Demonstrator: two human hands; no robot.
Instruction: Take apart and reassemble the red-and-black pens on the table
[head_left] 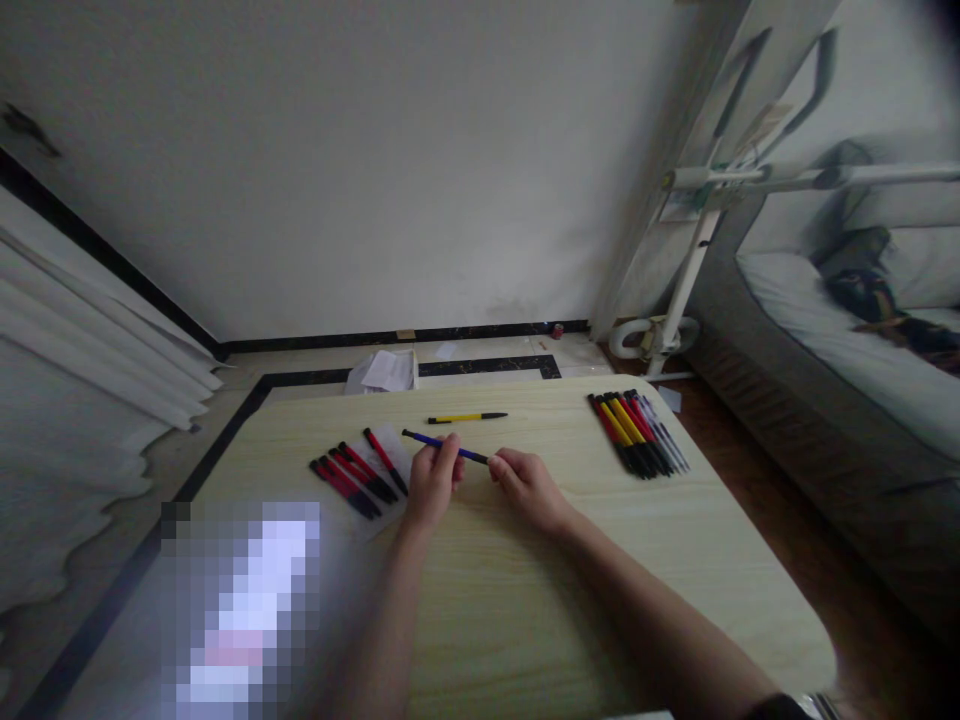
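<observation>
Over the middle of the table, a blue pen (472, 456) with black ends is held between my two hands. My left hand (433, 478) grips its barrel with thumb and fingers, the black end sticking out to the left. The fingertips of my right hand (529, 486) pinch the pen's other end, so that tip is hidden. Just beyond my hands lies a yellow pen (466, 418) with black ends. To the left, several red and black pens (360, 472) rest on a clear plastic sheet (394, 450).
On the table's (480, 620) right side lies a row of red, yellow and clear pens (634, 430). A blurred-out bright patch (255, 600) covers the left front. Beyond the far edge, a box with papers (386, 372) stands on the floor. Exercise equipment (694, 260) and a sofa (795, 380) are at right.
</observation>
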